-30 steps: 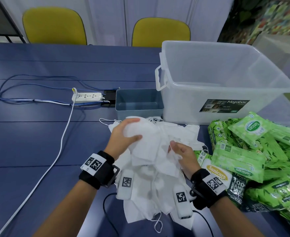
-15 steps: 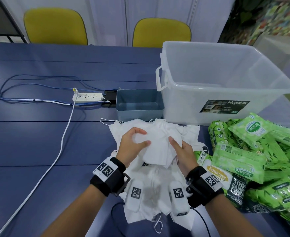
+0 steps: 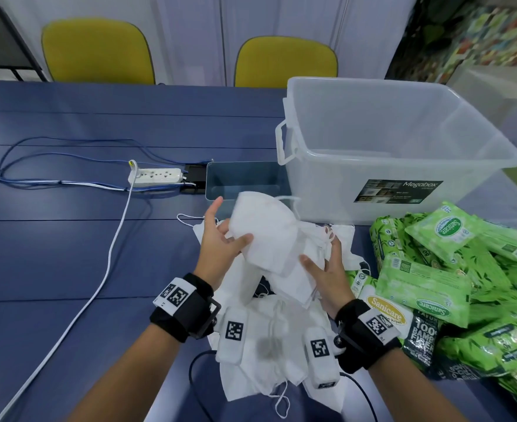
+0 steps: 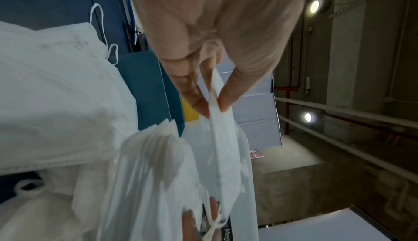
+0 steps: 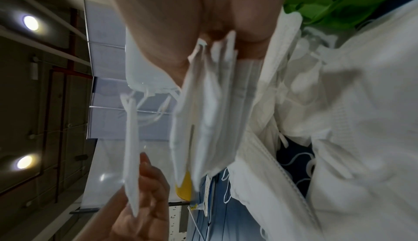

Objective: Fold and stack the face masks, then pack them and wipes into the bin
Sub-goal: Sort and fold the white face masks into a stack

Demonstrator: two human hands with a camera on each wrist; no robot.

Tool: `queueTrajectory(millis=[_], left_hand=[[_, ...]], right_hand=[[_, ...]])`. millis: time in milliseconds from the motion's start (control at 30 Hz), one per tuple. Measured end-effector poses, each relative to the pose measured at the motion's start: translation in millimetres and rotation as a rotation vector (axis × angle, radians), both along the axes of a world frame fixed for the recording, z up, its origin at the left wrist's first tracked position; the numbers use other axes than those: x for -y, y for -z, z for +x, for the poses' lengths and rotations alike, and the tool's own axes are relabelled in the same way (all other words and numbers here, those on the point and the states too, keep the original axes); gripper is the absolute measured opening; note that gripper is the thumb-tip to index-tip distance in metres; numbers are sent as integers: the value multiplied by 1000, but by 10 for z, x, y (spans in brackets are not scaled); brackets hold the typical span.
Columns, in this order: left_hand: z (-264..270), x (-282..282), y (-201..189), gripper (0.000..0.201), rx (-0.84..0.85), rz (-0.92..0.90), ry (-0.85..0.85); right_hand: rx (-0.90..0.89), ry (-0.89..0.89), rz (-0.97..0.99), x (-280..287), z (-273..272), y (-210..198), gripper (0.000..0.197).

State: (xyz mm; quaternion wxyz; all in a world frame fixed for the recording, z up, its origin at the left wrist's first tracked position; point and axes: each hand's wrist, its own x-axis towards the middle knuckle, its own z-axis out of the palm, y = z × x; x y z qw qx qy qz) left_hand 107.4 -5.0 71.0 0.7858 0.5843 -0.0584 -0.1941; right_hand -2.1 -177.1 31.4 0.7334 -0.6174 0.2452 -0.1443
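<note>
My left hand (image 3: 230,229) pinches one white face mask (image 3: 263,226) by its edge and holds it up above the pile; the left wrist view shows thumb and finger closed on that mask edge (image 4: 213,105). My right hand (image 3: 321,254) grips a stack of folded masks (image 3: 290,278), seen edge-on in the right wrist view (image 5: 208,110). Loose white masks (image 3: 269,339) lie heaped on the blue table under both wrists. Green wipes packs (image 3: 427,278) are piled to the right. The clear bin (image 3: 434,166) stands behind them with nothing visible inside.
A small grey-blue open box (image 3: 245,182) sits just left of the clear bin. A white power strip (image 3: 156,176) with white and blue cables (image 3: 111,254) lies at the left. Two yellow chairs (image 3: 284,62) stand beyond the table's far edge.
Both hands came together low over the pile, then rose. My left hand now lifts a single mask up and away from the stack that my right hand grips.
</note>
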Motion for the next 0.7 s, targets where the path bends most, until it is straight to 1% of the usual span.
queueTrajectory(millis=[67,133,200,300,400,500,533,567,600,633,667,700], left_hand=[[-43,44,-21,66,-3,29,42],[-83,86,-18,48,55,100,84],[-131,121,4,34,130,172,117],[-180,170,68,28,177,287,114],[-192,215,132,32,242,426,69],[-231,241,145,35,326,562,6],[-249,247,148,39,331,597,-2],[-264,251,162,48,314,622,3],[-272,253,179,59,278,631,19],[-273,249,191,70,240,634,43],[-268,241,196,79,205,629,71],[-255,228,201,86,165,612,99]], right_hand=[[13,-30,-23,-16,14,-7,62],[-10,-40,-5,-47,27,-39,48],[-28,-25,29,-83,28,-87,40],[-28,17,173,-90,42,-101,30],[-22,16,331,-74,43,-75,18],[16,-18,484,-85,29,-155,35],[21,-30,505,-91,25,-180,40],[20,-46,469,-103,19,-188,36],[4,-67,344,-108,10,-179,26],[-18,-64,196,-106,2,-159,22],[-41,-69,57,-98,-8,-126,33],[-48,-83,-9,-94,-19,-103,44]])
